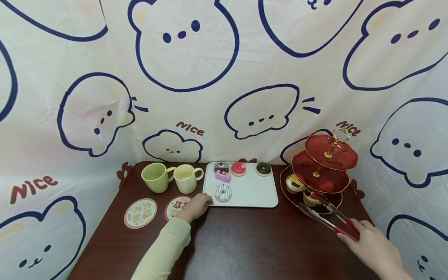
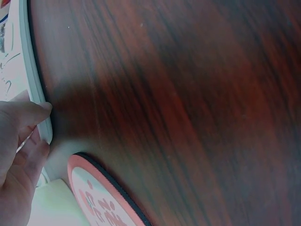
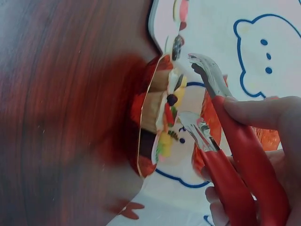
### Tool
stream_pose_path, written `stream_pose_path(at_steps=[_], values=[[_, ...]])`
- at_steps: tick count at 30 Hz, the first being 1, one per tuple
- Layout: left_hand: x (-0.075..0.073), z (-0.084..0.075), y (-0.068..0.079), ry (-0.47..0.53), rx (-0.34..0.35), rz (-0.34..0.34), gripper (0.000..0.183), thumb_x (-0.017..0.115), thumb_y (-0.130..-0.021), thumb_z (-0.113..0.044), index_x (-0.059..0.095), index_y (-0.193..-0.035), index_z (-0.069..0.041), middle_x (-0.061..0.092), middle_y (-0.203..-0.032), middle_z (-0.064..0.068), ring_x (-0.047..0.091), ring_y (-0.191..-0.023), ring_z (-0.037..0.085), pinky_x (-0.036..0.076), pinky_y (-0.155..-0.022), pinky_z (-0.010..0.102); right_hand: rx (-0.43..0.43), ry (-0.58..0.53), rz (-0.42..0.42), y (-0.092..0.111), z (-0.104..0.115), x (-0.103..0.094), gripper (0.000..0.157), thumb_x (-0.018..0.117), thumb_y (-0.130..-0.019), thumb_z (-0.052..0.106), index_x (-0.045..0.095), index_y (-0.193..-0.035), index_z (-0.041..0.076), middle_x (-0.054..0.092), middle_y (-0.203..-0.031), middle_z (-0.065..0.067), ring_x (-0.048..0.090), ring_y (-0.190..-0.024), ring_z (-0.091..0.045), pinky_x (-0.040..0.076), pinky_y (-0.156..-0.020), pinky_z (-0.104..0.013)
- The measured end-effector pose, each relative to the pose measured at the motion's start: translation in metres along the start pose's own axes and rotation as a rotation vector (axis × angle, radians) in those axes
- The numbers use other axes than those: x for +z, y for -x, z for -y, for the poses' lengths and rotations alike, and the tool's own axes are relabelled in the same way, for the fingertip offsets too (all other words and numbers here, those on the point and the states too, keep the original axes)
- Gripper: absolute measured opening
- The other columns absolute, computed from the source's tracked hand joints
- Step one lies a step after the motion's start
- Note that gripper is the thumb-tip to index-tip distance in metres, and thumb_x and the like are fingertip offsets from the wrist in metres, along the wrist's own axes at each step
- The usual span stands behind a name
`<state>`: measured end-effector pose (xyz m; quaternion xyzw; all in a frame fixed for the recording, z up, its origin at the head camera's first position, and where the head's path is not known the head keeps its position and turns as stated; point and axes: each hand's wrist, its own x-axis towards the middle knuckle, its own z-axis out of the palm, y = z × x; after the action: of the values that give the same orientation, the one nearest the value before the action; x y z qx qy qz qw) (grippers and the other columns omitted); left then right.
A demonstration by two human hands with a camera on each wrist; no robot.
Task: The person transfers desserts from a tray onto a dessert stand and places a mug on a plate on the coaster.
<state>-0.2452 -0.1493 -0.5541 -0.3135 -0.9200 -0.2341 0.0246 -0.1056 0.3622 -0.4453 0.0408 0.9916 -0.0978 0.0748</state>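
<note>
My left hand pinches the near left corner of a white tray between thumb and fingers. On that tray lie a white iced donut, a pink donut, a chocolate donut, a pink cake slice and a dark cake slice. My right hand grips red-handled tongs with their metal tips spread apart. Those tips are by a berry-topped cupcake on the stand's bottom tier; whether they touch it I cannot tell. Another cupcake sits to its left.
The three-tier red stand rises at the right, its upper plates overhanging the cupcakes. A green mug and a cream mug stand at the back left. Two round coasters lie before them, the left one fully visible. A patterned cloth hangs behind.
</note>
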Motion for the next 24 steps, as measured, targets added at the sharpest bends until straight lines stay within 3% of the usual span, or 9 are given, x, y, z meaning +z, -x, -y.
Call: stream_pose_path(at_steps=[8,15,24], values=[[0.001,-0.002,-0.003,-0.027,-0.102,0.047,0.017,0.066,-0.085,0.014,0.072,-0.090,-0.002,0.066,-0.087,0.009,0.064,-0.087,0.028,0.055,-0.081,0.045,-0.094,0.001,-0.088,-0.008,0.025,0.004,0.093,0.071,-0.085,0.064,0.056,-0.132,-0.015,0.058,-0.119,-0.036,0.060,-0.100,-0.048,0.054,-0.071,-0.065],[0.001,-0.003,-0.003,-0.036,-0.086,0.037,0.017,0.067,-0.084,0.013,0.071,-0.089,-0.003,0.066,-0.086,0.008,0.064,-0.086,0.028,0.055,-0.081,0.043,-0.190,-0.031,-0.204,-0.023,0.055,0.009,0.079,0.074,-0.088,0.054,0.060,-0.136,-0.007,0.058,-0.126,-0.033,0.057,-0.112,-0.050,0.053,-0.072,-0.068],[0.001,-0.003,-0.002,-0.021,-0.106,0.044,0.019,0.067,-0.084,0.014,0.072,-0.090,-0.003,0.066,-0.087,0.008,0.064,-0.087,0.027,0.055,-0.081,0.043,-0.340,-0.054,-0.342,-0.049,0.091,0.035,0.070,0.080,-0.086,0.043,0.062,-0.136,-0.003,0.062,-0.127,-0.028,0.059,-0.115,-0.046,0.056,-0.073,-0.063]])
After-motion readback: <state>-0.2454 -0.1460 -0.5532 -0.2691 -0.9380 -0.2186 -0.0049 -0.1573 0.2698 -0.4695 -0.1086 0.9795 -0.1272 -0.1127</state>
